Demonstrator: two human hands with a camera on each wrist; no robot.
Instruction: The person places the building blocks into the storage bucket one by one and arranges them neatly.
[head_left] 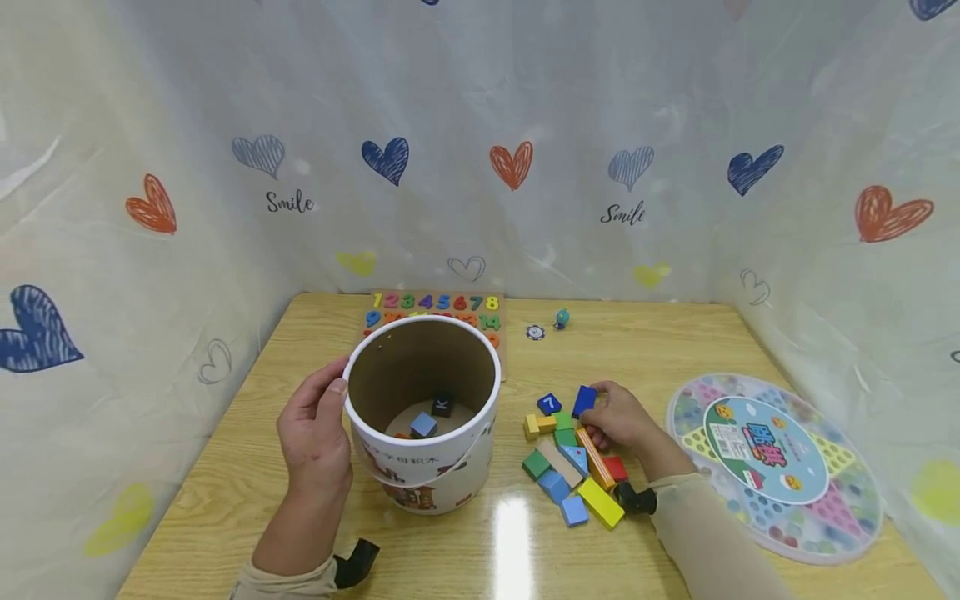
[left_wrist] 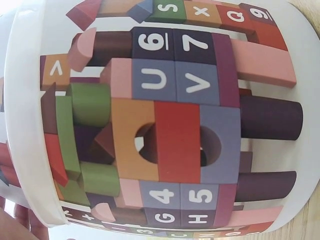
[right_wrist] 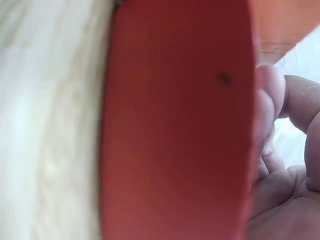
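Note:
My left hand (head_left: 318,425) holds the side of a white bucket (head_left: 442,492) at its rim, with the thumb near the edge. In the left wrist view, printed blocks cover the bucket wall (left_wrist: 175,145). Inside lie a light blue block (head_left: 423,425) and a dark block with a K (head_left: 442,406). My right hand (head_left: 618,417) pinches a dark blue block (head_left: 585,402) at the far side of a loose group of blocks. A blue block marked 7 (head_left: 549,404) lies to its left. Filling much of the right wrist view is a red block (right_wrist: 180,125), close to the lens.
Among the group are a yellow block (head_left: 601,503), a striped stick (head_left: 595,458) and several others. A round Chinese checkers board (head_left: 847,467) lies to the right. Behind the bucket is a number board (head_left: 491,302). A poker chip (head_left: 535,332) and small globe figure (head_left: 562,317) sit farther back.

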